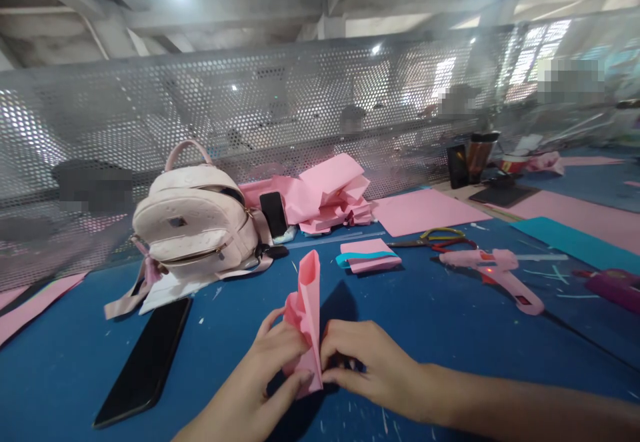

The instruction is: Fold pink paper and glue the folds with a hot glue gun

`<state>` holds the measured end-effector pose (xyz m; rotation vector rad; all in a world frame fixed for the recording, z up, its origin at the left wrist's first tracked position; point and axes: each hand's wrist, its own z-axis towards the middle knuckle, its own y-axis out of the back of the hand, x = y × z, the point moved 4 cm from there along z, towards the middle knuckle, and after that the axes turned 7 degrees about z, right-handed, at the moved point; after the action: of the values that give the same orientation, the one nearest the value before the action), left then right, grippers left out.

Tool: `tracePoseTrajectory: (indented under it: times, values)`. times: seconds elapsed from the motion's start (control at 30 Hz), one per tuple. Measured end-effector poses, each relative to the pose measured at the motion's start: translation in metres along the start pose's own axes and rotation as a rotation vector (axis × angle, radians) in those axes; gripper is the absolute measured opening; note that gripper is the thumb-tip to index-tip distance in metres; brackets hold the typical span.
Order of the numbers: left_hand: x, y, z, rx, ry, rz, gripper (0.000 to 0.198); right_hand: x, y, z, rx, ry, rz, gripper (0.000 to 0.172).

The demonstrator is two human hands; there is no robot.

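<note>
A folded piece of pink paper (307, 309) stands upright above the blue table (430, 322), held between both hands at the near edge. My left hand (267, 369) pinches its lower left side, thumb and fingers closed on the fold. From the right, my right hand (367, 362) grips the bottom of the same paper with its fingers pressed against it. The paper's upper end points away from me and nothing touches it.
A pale pink backpack (197, 225) sits at back left, a black phone (145, 362) lies near left. Crumpled pink paper (325, 192), a small pink and teal stack (370, 255), scissors (440, 237), a pink glue gun (500, 275) and paper sheets (425, 210) lie further back. A perforated metal screen (200, 109) closes off the back.
</note>
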<state>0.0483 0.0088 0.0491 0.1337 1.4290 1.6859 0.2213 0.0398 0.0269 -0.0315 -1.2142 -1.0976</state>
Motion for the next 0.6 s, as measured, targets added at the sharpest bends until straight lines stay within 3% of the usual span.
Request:
tracePoseTrajectory:
  times: [0.1, 0.2, 0.4, 0.5, 0.6]
  values:
    - [-0.007, 0.005, -0.003, -0.044, -0.046, -0.056, 0.012, 0.014, 0.01, 0.001, -0.101, 0.163, -0.105, 0.029]
    - [-0.014, 0.01, -0.003, -0.037, -0.061, -0.091, 0.018, 0.029, 0.016, 0.0, -0.165, 0.346, -0.392, 0.044]
    - [-0.019, 0.011, 0.0, 0.022, -0.105, -0.089, 0.02, 0.045, 0.009, -0.005, -0.209, 0.659, -0.802, 0.015]
    - [-0.018, 0.009, 0.001, 0.002, -0.116, -0.111, 0.028, 0.05, 0.007, -0.003, -0.183, 0.67, -0.873, 0.012]
    - [-0.016, 0.004, 0.0, 0.032, -0.024, -0.192, 0.029, 0.051, 0.009, 0.001, -0.188, 0.617, -0.878, 0.019]
